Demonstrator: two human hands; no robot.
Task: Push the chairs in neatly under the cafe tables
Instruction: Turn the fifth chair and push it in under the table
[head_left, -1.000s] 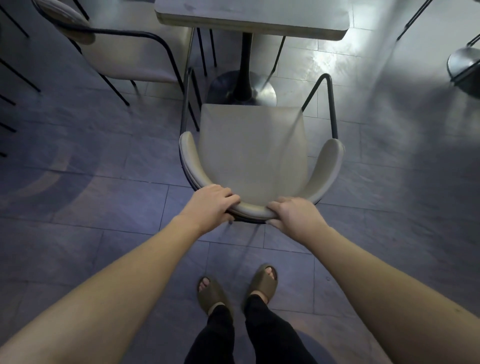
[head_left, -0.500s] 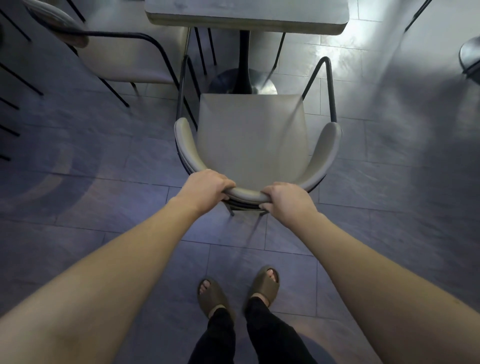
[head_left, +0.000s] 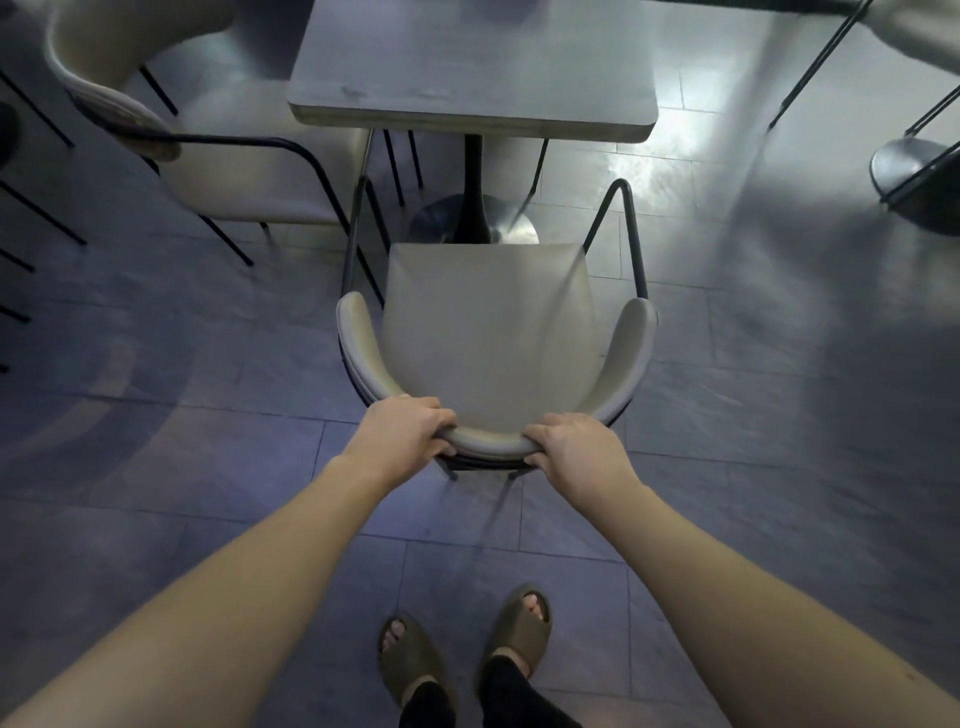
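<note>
A beige chair (head_left: 488, 338) with a curved backrest and black metal arms faces a grey square cafe table (head_left: 467, 78) on a black pedestal. The seat's front edge lies over the round metal base (head_left: 514, 228), short of the tabletop's near edge. My left hand (head_left: 402, 434) grips the top of the backrest on its left. My right hand (head_left: 571, 449) grips the same rim on its right. Both arms reach out straight ahead of me.
A second beige chair (head_left: 249, 171) stands left of the table, angled. Thin black chair legs (head_left: 31, 208) line the far left edge. Another pedestal base (head_left: 909, 166) and legs sit at the upper right. My sandalled feet (head_left: 467, 654) stand on grey floor tiles.
The chair has slid forward toward the table with both hands still on its backrest. More of the tabletop is in view now.
</note>
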